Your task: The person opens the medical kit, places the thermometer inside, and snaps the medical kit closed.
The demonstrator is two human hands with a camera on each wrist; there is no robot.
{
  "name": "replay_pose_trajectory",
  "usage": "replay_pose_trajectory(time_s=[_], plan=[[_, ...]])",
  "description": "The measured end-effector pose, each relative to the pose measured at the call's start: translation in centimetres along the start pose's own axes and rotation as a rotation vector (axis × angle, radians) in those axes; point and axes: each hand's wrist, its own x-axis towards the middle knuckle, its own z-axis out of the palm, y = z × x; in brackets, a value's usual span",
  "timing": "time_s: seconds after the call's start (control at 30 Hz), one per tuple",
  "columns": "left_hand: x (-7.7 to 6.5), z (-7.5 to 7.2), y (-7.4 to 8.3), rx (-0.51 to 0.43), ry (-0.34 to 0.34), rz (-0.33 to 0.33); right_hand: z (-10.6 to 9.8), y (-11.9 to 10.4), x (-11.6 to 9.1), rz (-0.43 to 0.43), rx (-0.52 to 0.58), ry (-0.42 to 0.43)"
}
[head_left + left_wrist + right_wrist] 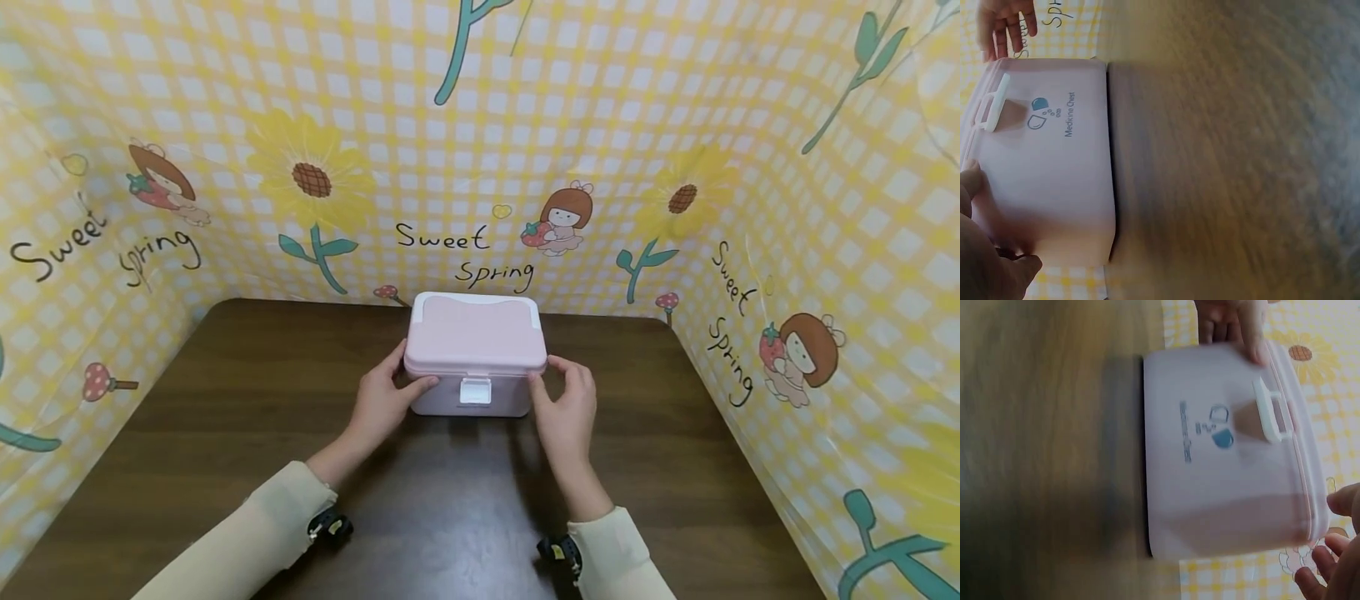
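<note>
A pink medicine chest [472,333] with a white-trimmed lid stands on the dark wooden table, lid down. Its white front latch [476,392] sticks out from the front face in both wrist views. My left hand [378,404] holds the chest's left end, thumb on the front below the lid and fingers around the side. At the right front corner is my right hand [566,408], its thumb close to the lid edge. Its fingers [1325,562] are spread and apart from the chest's side in the right wrist view. "Medicine Chest" and a capsule picture [1039,112] mark the front.
The brown tabletop [450,517] extends in front of the chest and to both sides. Yellow-checked cloth [420,167] with flowers and "Sweet Spring" lettering walls the back and sides. Dark straps [330,527] circle both wrists over pale sleeves.
</note>
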Motion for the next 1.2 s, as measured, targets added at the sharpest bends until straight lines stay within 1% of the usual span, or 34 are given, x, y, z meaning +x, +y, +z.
replay_pose_trajectory(time_s=[0.2,0.3,0.37,0.53,0.67,0.77,0.9,1.03,1.2], plan=[[-0.2,0.1,0.0,-0.01,0.011,0.008,1.5,-1.1,-2.3,-0.059,0.02,0.063],[-0.2,0.1,0.1,-0.015,0.013,0.013,2.5,-1.7,-3.4,-0.062,0.034,0.057],[-0.2,0.1,0.1,-0.012,0.016,0.016,3.2,-2.1,-4.1,-0.042,0.04,0.043],[-0.2,0.2,0.0,-0.001,0.024,0.032,5.0,-2.9,-5.6,0.064,0.03,-0.002],[-0.3,0.2,0.1,0.005,0.03,0.041,6.6,-3.4,-6.5,0.143,0.009,-0.005],[-0.3,0.2,0.1,0.004,0.033,0.043,7.7,-3.5,-6.9,0.188,0.009,0.026],[-0.3,0.3,0.0,-0.007,0.034,0.054,9.0,-3.5,-7.1,0.215,0.009,0.088],[-0.2,0.4,-0.1,-0.01,0.039,0.064,9.8,-3.4,-7.1,0.215,-0.003,0.149],[-0.2,0.3,-0.3,-0.004,0.049,0.065,10.1,-3.5,-7.3,0.191,-0.002,0.199]])
